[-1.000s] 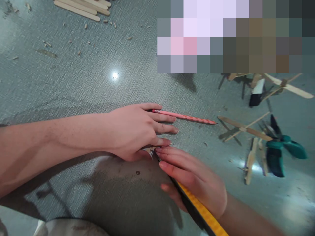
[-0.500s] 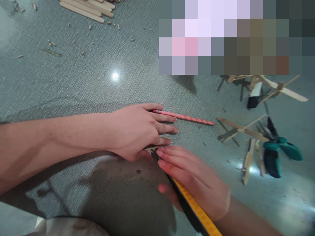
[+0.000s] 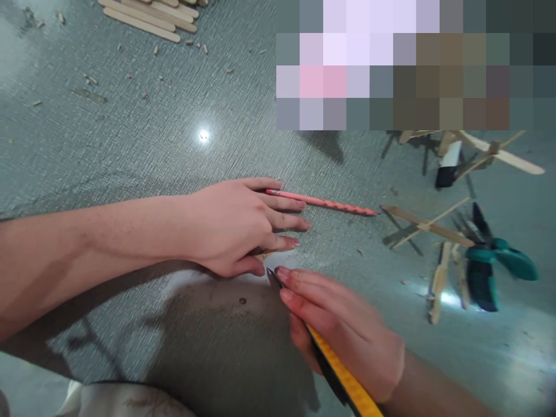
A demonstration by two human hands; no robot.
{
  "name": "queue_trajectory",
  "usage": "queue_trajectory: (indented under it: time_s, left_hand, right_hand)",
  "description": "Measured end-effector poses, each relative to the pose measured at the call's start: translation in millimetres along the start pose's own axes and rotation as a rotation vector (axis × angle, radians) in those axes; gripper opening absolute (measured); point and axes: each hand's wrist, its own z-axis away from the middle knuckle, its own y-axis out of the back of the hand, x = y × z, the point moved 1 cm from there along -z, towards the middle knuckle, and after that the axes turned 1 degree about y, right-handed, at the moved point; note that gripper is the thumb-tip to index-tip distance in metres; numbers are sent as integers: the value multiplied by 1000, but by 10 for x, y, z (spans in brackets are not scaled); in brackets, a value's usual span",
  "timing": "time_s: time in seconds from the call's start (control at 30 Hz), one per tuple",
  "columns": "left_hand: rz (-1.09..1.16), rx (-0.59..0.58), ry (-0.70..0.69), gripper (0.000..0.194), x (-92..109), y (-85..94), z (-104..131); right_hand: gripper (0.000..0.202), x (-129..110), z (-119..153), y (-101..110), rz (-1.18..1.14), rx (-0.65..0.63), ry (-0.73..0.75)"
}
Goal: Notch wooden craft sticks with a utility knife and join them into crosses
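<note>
My left hand (image 3: 243, 226) lies palm down on the grey textured table (image 3: 152, 139), its fingers spread. A pink pencil (image 3: 325, 202) runs out from beside its fingers toward the right. Under the thumb and index finger, a small pale wooden piece (image 3: 263, 255) shows partly. My right hand (image 3: 343, 327) is closed round a yellow and black cutter (image 3: 347, 376), whose dark tip points up and left, close to the left thumb. Whether the tip touches the table cannot be made out.
Wooden sticks (image 3: 143, 20) lie at the top left, with small scraps below them. At the right are crossed stick pieces (image 3: 425, 226), teal-handled pliers (image 3: 482, 272) and a white and black object (image 3: 448, 165). Pixelation covers the top right.
My right hand and the cutter have moved slightly down, widening the gap to the left hand's fingers. The left hand appears a little higher, as the whole view has shifted slightly.
</note>
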Motion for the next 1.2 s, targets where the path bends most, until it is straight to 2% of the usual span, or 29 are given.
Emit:
queue_trajectory:
  time_s: [0.1,0.23,0.37,0.67,0.9,1.03,1.2]
  left_hand:
    - [2,12,-18,45,-22,1,17]
    - [11,8,-35,46,-28,11,5]
    - [14,9,-29,45,-26,13,-5]
    - [4,-8,0,43,-16,-10,-19]
    - [-24,7,-7,44,-12,-14,-17]
    - [-29,-7,0,45,-11,-9,-26]
    - [-26,-19,14,45,2,0,-19]
  right_hand:
    - [35,10,-25,35,65,11,52]
    - [33,32,-142,113,110,-17,13]
    - [40,41,-204,135,79,-58,-24]
    - [51,88,-168,93,41,-55,-16]
    - [54,56,-75,78,-13,-124,-99]
    - [49,6,-116,59,-7,-70,-163]
    - [20,29,-114,16,-313,-230,-354]
